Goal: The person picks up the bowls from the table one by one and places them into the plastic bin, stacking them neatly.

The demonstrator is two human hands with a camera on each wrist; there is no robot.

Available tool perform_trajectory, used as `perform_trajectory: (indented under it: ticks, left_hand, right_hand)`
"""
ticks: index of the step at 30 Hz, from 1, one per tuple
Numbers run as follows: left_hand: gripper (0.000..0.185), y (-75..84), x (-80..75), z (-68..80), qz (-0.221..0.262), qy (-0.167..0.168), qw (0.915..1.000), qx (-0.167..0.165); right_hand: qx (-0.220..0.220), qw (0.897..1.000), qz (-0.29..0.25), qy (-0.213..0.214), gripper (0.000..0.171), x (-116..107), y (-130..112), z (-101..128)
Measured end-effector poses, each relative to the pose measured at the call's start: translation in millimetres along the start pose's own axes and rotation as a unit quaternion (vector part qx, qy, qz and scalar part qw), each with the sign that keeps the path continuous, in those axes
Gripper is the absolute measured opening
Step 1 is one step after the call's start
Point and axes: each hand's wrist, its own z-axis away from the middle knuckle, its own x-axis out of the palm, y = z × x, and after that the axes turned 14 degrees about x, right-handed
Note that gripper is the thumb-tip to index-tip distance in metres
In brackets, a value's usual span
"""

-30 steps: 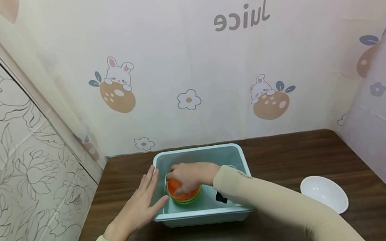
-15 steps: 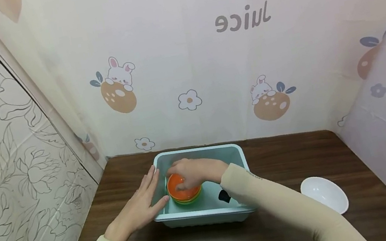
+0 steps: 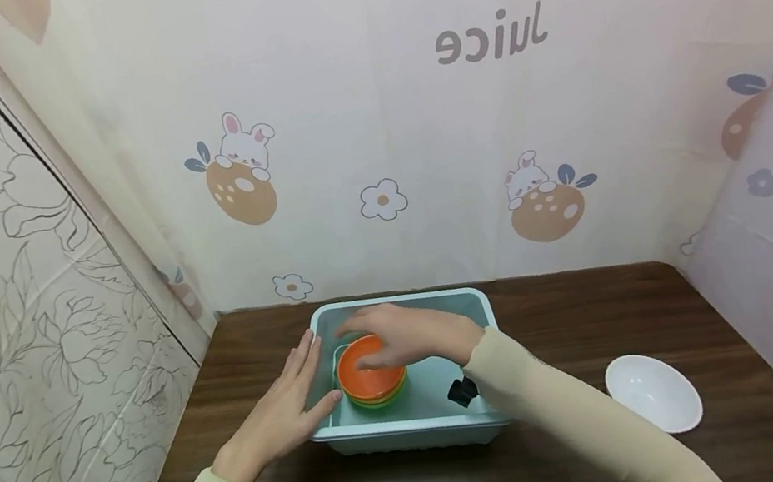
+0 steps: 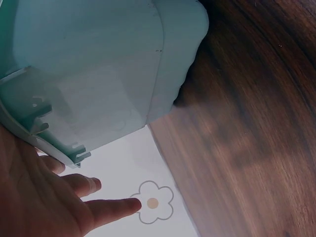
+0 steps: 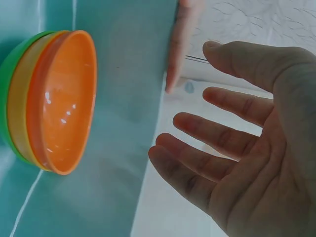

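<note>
A stack of nested bowls sits in the left part of a pale blue-green plastic bin (image 3: 415,423). The orange bowl (image 3: 366,375) is on top, with a yellow bowl (image 5: 19,98) and a green bowl (image 5: 10,94) under it. My right hand (image 3: 409,334) hovers above the stack, fingers spread and apart from the orange bowl in the right wrist view. My left hand (image 3: 278,418) rests with straight fingers on the bin's left rim. Nothing is in either hand.
A white bowl (image 3: 653,392) stands on the dark wooden table (image 3: 558,315) to the right of the bin. Patterned cloth walls (image 3: 366,109) rise behind the table and at both sides.
My right hand has lifted up and away from the orange bowl, its fingers opening, and more of the bowl shows. My left hand has stayed at the bin's rim.
</note>
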Motion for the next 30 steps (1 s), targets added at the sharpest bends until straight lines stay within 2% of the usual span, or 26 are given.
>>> perform_trajectory:
  ticks: [17,30]
  left_hand:
    - [0.09,-2.0,0.1,0.3,0.002,0.002,1.0,-0.003]
    - [0.09,-1.6,0.6,-2.1,-0.004,0.01,0.9999,0.01]
  right_hand:
    - [-0.022,0.996,-0.036,0.078,0.054,-15.2,5.9,44.7]
    - [-0.028,0.984,-0.04,0.169,0.055,-15.3,22.0,88.1]
